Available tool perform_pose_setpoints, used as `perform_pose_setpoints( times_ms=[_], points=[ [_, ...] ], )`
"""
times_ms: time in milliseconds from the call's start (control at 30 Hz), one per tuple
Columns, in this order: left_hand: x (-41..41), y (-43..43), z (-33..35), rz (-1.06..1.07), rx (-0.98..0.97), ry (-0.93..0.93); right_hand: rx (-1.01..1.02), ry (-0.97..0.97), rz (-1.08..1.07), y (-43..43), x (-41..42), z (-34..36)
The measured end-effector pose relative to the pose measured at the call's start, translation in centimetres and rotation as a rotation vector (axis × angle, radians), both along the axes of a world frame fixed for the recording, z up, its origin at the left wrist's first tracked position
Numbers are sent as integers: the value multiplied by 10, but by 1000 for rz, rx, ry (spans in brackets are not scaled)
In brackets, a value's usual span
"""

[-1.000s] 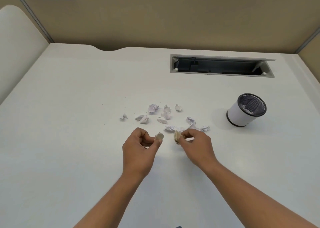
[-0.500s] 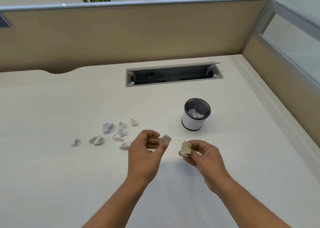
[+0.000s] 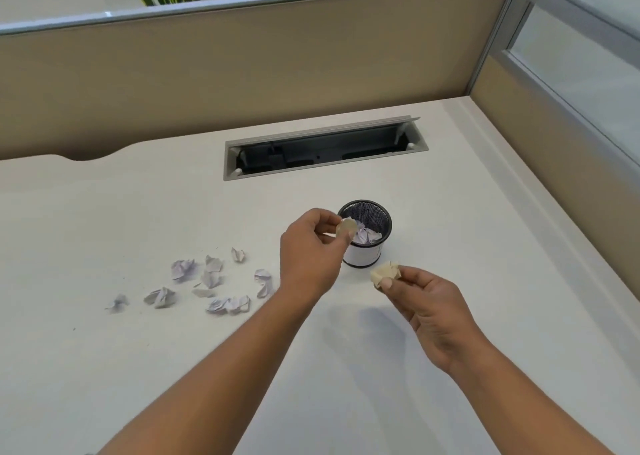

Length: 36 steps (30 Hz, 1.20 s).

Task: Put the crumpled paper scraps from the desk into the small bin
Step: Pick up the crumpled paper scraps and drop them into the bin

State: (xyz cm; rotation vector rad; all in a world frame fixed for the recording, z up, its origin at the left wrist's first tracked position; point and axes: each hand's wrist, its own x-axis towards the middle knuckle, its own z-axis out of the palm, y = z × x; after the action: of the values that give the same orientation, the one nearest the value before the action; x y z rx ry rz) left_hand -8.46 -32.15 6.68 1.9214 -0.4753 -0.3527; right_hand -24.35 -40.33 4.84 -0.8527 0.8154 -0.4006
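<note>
Since half a second ago the left hand [image 3: 308,257] has risen from beside the right hand [image 3: 429,309] to the near rim of the small mesh bin [image 3: 363,256], thumb and fingers pinching a tan crumpled scrap [image 3: 347,228] at the edge of its opening; the right hand sits in front of the bin, slightly to its right, pinching a second tan scrap [image 3: 386,273] above the tabletop [image 3: 138,368]; white crumpled paper [image 3: 369,236] lies inside the bin; a loose cluster of pale scraps [image 3: 214,281] lies on the tabletop left of the left forearm; behind are an open cable tray [image 3: 322,150] and a beige partition [image 3: 242,67].
</note>
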Motion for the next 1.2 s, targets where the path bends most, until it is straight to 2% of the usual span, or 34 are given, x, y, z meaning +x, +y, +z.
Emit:
perform_pose_setpoints(
  times_ms=[133, 267, 400, 800, 1067, 1200],
  points=[
    [6, -21, -6, -17, 77, -4, -94, 34, -115, -13, 7, 3],
    [11, -31, -12, -27, 162, -9, -369, 148, -117, -27, 13, 7],
    [15, -30, -15, -25, 226, -21, -488, 167, -143, -43, 23, 12],
    [14, 8, -15, -2, 165, 35, -817, 272, 52, -66, 61, 15],
    [10, 65, -26, 67, 108, 91, -838, 292, -23, -54, 65, 15],
    [4, 110, -42, 128, 127, 44, -854, 282, -12, -28, 54, 10]
  ],
)
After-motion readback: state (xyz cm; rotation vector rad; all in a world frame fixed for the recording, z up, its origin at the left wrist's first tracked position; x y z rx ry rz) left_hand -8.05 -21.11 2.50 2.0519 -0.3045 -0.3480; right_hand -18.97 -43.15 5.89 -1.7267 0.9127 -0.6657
